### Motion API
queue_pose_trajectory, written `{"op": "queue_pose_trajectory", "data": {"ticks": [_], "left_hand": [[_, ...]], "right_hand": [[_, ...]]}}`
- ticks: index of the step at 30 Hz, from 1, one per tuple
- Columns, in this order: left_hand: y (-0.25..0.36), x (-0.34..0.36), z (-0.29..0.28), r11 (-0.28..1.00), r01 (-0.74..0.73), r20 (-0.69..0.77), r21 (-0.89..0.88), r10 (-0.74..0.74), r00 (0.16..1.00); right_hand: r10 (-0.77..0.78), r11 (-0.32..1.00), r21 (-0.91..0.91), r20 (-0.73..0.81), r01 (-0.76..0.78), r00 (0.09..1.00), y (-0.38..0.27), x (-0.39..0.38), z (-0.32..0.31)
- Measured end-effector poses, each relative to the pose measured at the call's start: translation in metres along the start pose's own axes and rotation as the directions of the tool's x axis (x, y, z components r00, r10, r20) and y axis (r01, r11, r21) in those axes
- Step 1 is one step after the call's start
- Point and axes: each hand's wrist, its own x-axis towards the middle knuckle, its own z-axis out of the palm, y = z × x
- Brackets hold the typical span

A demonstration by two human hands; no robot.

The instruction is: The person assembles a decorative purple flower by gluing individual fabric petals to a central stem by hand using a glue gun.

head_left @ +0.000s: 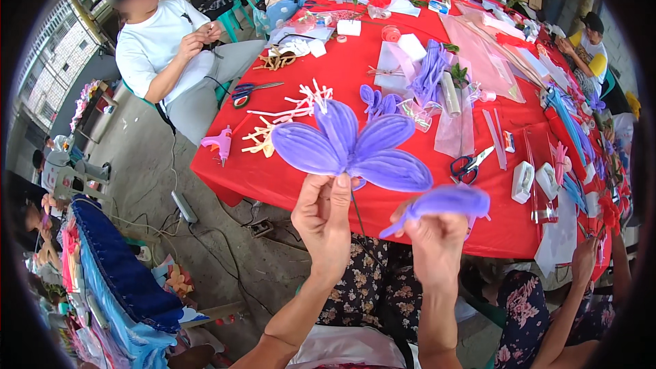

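A purple fuzzy flower (pixel 342 143) with several broad petals is held up in front of me. My left hand (pixel 324 215) pinches it from below, where a thin dark stem hangs down. To its right, my right hand (pixel 434 239) grips a single loose purple petal (pixel 447 201), slightly blurred, apart from the flower. Behind them on the table lie smaller purple petals (pixel 379 102) and a bundle of purple fuzzy stems (pixel 430 72).
A red-covered table (pixel 273 178) holds a pink glue gun (pixel 219 143), navy-handled scissors (pixel 471 164), another pair of scissors (pixel 256 89), white boxes (pixel 523 181) and pink mesh sheets (pixel 478 55). Several people sit around it. A power strip (pixel 183 206) and cords lie on the floor.
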Motion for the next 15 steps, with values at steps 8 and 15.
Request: {"op": "queue_pose_trajectory", "data": {"ticks": [8,15], "left_hand": [[0.012,-0.021,-0.001,0.995,0.092,-0.003,0.039,-0.092,0.996],[-0.005,-0.040,-0.019,0.995,0.020,0.011,0.097,-0.021,1.000]], "right_hand": [[-0.476,0.702,-0.553,0.106,0.449,0.873,0.015,-0.019,0.031],[-0.423,0.760,-0.561,-0.043,0.329,0.905,0.014,-0.023,0.037]]}}
